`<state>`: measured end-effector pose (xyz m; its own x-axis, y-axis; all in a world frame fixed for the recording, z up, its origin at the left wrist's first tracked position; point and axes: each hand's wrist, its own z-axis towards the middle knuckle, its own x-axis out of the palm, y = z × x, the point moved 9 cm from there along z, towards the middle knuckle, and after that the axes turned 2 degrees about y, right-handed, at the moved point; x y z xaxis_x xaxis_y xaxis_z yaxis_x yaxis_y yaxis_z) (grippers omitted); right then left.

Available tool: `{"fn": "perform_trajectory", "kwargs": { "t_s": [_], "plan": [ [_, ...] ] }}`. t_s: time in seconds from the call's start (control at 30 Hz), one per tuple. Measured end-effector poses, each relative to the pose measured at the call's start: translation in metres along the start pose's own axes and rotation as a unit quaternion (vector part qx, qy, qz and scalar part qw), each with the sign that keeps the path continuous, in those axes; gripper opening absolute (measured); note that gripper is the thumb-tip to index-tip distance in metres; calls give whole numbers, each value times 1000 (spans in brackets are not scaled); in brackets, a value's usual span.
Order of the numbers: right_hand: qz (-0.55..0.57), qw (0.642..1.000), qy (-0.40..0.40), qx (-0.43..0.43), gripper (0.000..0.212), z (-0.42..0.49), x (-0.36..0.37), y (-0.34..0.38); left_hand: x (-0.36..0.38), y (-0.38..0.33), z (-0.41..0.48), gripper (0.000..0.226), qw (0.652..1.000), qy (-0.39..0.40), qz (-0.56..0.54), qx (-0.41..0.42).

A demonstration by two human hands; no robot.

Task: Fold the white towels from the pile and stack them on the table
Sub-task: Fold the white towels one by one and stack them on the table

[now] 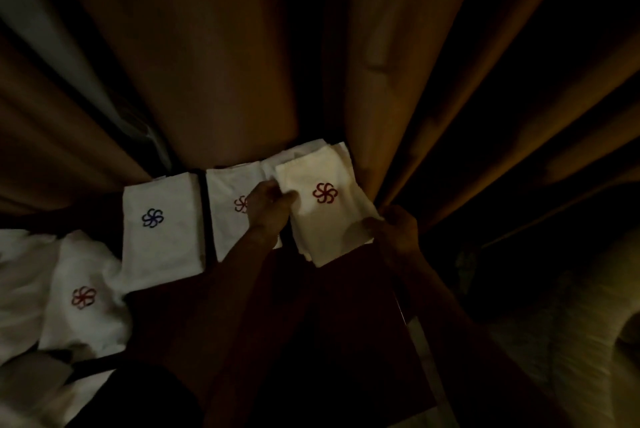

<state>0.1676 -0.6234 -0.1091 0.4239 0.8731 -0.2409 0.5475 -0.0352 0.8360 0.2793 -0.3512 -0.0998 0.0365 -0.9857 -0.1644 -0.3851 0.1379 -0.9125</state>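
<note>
Both hands on the right-hand towel, dim light, brown curtain filling the back.

Dark red desk below; loose pile of white towels heaped at the near left, one red flower showing. Then a row: blue-flower towel folded flat, middle towel just beside it, and the red-flower towel at the far right, lying over more white layers against the curtain. Left hand pinches its left edge, covering part of the middle towel; right hand pinches its near right corner.
</note>
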Motion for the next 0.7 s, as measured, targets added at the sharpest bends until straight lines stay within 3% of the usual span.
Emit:
{"fn": "perform_trajectory", "kwargs": {
  "t_s": [0.23,0.4,0.57,0.63,0.7],
  "plan": [
    [-21,999,24,-42,26,-6,8,1,6,-39,17,31,997,-28,5,73],
    [-148,987,47,-44,47,-7,23,-2,15,-25,19,40,998,28,57,30],
    [-160,985,34,-57,48,-8,22,-2,17,4,8,51,990,91,108,6],
    [-163,984,25,-67,52,-8,21,-4,14,20,3,50,982,90,162,-30],
    [-154,987,40,-31,57,-8,26,-11,18,35,-8,49,982,97,143,-82]
  ]
}}
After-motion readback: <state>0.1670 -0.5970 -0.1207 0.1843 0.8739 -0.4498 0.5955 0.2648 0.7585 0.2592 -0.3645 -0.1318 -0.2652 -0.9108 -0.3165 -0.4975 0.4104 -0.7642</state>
